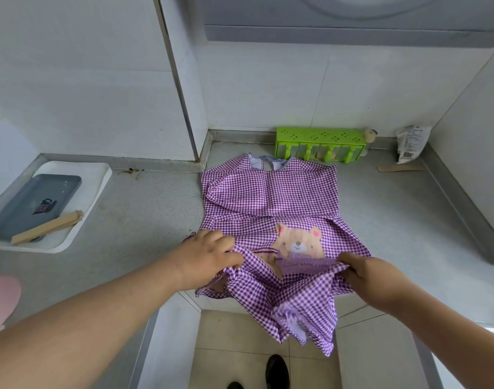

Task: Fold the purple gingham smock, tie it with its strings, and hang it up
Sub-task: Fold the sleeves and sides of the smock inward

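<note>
The purple gingham smock [268, 197] lies flat on the grey counter [144, 209], collar toward the wall, a bear patch on its lower front. Its sleeves look folded in over the chest. My left hand [206, 256] pinches the lower hem at the left, and my right hand [363, 273] grips the hem at the right. Between them the hem is lifted and bunched. A loose fold of fabric hangs over the counter's front edge. The strings are not clearly visible.
A green slotted holder [320, 143] stands against the back wall behind the collar. A packet [411, 144] leans at the back right. At the left, a white tray [94, 186] holds a grey tray and a wooden clip [48, 227]. Below the edge are tiled floor and shoes.
</note>
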Demonstrator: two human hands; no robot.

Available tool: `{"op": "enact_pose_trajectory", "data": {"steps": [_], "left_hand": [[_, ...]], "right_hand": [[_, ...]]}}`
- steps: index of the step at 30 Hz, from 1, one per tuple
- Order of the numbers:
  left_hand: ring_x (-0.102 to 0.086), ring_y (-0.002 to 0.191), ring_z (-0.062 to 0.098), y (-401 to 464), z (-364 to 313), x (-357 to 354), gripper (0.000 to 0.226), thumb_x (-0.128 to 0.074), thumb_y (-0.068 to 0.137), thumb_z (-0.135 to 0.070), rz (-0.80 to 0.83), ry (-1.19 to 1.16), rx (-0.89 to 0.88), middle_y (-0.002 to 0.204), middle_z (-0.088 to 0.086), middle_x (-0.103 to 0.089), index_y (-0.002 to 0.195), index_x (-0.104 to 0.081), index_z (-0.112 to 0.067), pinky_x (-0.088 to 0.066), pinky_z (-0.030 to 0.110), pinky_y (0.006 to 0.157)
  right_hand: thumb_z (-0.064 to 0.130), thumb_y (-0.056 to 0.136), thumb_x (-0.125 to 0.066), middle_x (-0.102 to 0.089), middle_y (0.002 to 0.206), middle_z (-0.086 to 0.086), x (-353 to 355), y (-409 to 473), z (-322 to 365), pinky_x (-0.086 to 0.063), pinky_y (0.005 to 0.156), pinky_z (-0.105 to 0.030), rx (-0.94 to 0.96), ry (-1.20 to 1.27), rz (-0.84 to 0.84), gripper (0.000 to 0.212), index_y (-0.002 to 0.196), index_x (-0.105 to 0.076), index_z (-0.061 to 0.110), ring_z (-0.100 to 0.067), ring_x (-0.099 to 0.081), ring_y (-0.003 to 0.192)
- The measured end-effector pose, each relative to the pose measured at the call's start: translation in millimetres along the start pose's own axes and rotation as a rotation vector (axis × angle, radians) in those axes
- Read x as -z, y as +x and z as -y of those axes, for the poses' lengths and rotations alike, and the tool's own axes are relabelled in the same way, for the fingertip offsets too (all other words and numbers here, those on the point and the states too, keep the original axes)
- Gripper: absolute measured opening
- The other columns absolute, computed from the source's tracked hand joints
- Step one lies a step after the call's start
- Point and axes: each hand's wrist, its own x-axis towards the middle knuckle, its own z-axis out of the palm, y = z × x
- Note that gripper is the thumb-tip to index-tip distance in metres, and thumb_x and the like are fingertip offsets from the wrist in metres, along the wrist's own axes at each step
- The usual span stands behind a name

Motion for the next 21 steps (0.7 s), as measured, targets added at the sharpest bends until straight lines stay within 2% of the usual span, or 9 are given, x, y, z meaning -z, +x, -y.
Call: {"op": "enact_pose_trajectory", "data": {"steps": [2, 4, 6, 9, 12, 15, 17, 19, 21], "left_hand": [[-0.043, 0.105, 0.017, 1, 0, -1, 0.044, -0.072, 0.084, -0.015, 0.007, -0.014, 0.019, 0.111, -0.007, -0.046, 0.118, -0.05, -0.033, -0.044, 0.037, 0.093], [-0.041, 0.102, 0.014, 3, 1, -2, 0.033, -0.074, 0.084, -0.03, 0.019, -0.039, 0.019, 0.106, -0.01, -0.045, 0.11, -0.054, -0.033, -0.044, 0.035, 0.093], [-0.041, 0.101, 0.013, 4, 0, -2, 0.022, -0.069, 0.087, -0.042, 0.023, -0.076, 0.018, 0.104, -0.011, -0.046, 0.105, -0.059, -0.032, -0.042, 0.035, 0.095], [-0.042, 0.1, 0.013, 7, -4, 1, 0.026, -0.059, 0.091, -0.054, 0.092, -0.111, 0.053, 0.1, -0.011, -0.051, 0.1, -0.066, -0.031, -0.04, 0.036, 0.096], [-0.045, 0.099, 0.014, 8, -8, 7, 0.025, -0.06, 0.095, -0.053, 0.208, -0.14, 0.086, 0.095, -0.011, -0.054, 0.097, -0.071, -0.031, -0.041, 0.035, 0.095], [-0.053, 0.09, 0.014, 9, -10, 6, 0.027, -0.059, 0.098, -0.044, 0.294, -0.265, 0.198, 0.086, -0.011, -0.057, 0.078, -0.061, -0.026, -0.047, 0.034, 0.086], [-0.062, 0.086, 0.013, 11, -10, 1, 0.023, -0.058, 0.1, -0.04, 0.317, -0.365, 0.295, 0.089, -0.01, -0.066, 0.083, -0.067, -0.028, -0.056, 0.034, 0.087], [-0.066, 0.092, 0.013, 10, -15, 0, 0.019, -0.051, 0.102, -0.046, 0.308, -0.455, 0.334, 0.102, -0.011, -0.071, 0.103, -0.069, -0.038, -0.058, 0.038, 0.094], [-0.066, 0.097, 0.012, 11, -18, 3, 0.021, -0.048, 0.104, -0.054, 0.236, -0.552, 0.315, 0.113, -0.012, -0.07, 0.123, -0.057, -0.051, -0.058, 0.039, 0.093]], "right_hand": [[0.025, 0.106, -0.044, -0.06, 0.096, 0.022, 0, 0, -1, -0.039, 0.065, -0.014, -0.051, -0.036, -0.039, 0.037, 0.132, -0.053, 0.051, -0.002, -0.057, 0.078], [0.023, 0.103, -0.052, -0.064, 0.105, 0.02, -3, 1, -6, -0.045, 0.078, -0.024, 0.0, -0.097, -0.118, 0.042, 0.132, -0.058, 0.051, -0.008, -0.058, 0.092], [0.02, 0.092, -0.066, -0.066, 0.112, 0.023, -6, 0, -9, -0.044, 0.086, -0.035, 0.045, -0.17, -0.202, 0.039, 0.114, -0.07, 0.051, -0.014, -0.055, 0.104], [0.015, 0.073, -0.076, -0.063, 0.1, 0.026, -10, 2, -12, -0.029, 0.084, -0.036, 0.061, -0.226, -0.265, 0.029, 0.074, -0.068, 0.042, -0.017, -0.051, 0.103], [0.009, 0.06, -0.074, -0.057, 0.079, 0.022, -10, 4, -12, -0.033, 0.081, -0.034, 0.131, -0.254, -0.204, 0.032, 0.062, -0.055, 0.034, -0.012, -0.055, 0.088], [0.01, 0.056, -0.05, -0.048, 0.065, 0.016, -11, 7, -14, -0.039, 0.064, -0.031, 0.209, -0.156, -0.16, 0.023, 0.061, -0.044, 0.032, -0.01, -0.048, 0.061], [0.0, 0.059, -0.047, -0.048, 0.066, 0.015, -13, 9, -14, -0.038, 0.06, -0.028, 0.165, -0.022, -0.121, 0.034, 0.062, -0.04, 0.033, -0.011, -0.048, 0.061], [-0.011, 0.069, -0.048, -0.052, 0.07, 0.012, -15, 9, -15, -0.038, 0.06, -0.024, 0.056, 0.088, -0.063, 0.043, 0.063, -0.043, 0.031, -0.009, -0.049, 0.064], [-0.01, 0.08, -0.048, -0.053, 0.072, 0.007, -16, 8, -14, -0.037, 0.061, -0.025, -0.034, 0.183, 0.01, 0.037, 0.066, -0.048, 0.024, -0.011, -0.046, 0.065]]}}
